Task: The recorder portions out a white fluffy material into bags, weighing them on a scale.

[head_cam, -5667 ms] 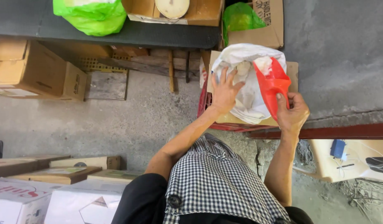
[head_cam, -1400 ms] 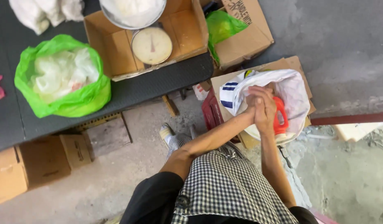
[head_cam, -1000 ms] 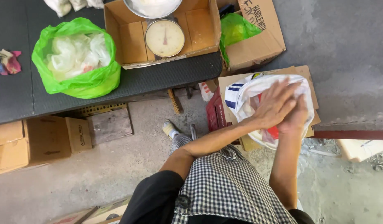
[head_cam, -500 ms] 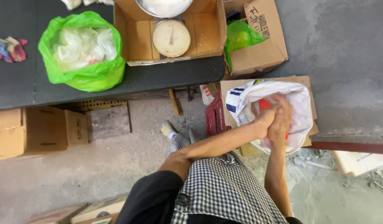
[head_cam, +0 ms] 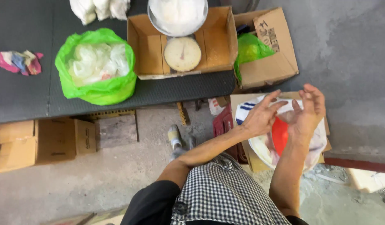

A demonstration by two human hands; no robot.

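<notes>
rough grey concrete floor [head_cam: 96, 183] runs under a dark rubber-topped table [head_cam: 21, 96], where a person in a checked apron leans over a white plastic sack [head_cam: 317, 146] sitting in a low cardboard box [head_cam: 238, 100] on the floor, just right of the table. both hands hover over the sack's open mouth: the left hand [head_cam: 261, 116] spread flat with fingers splayed, the right hand [head_cam: 308, 112] loosely cupped with fingers apart, neither closed on anything, though they may brush the thin film. a red plastic scoop [head_cam: 280, 135] lies inside the sack between the wrists. the sack looks soft, crinkly and slippery, likely to sag under its load, so its gathered rim seems the surest place to grip; the scoop looks stiff and light. on the table, a glossy green bag [head_cam: 96, 87] bulges with clear film, beside an open carton [head_cam: 219, 46] holding a round dial scale [head_cam: 183, 53] with a metal bowl [head_cam: 178, 16]. another green bag [head_cam: 250, 50] fills a tilted box [head_cam: 280, 62].
</notes>
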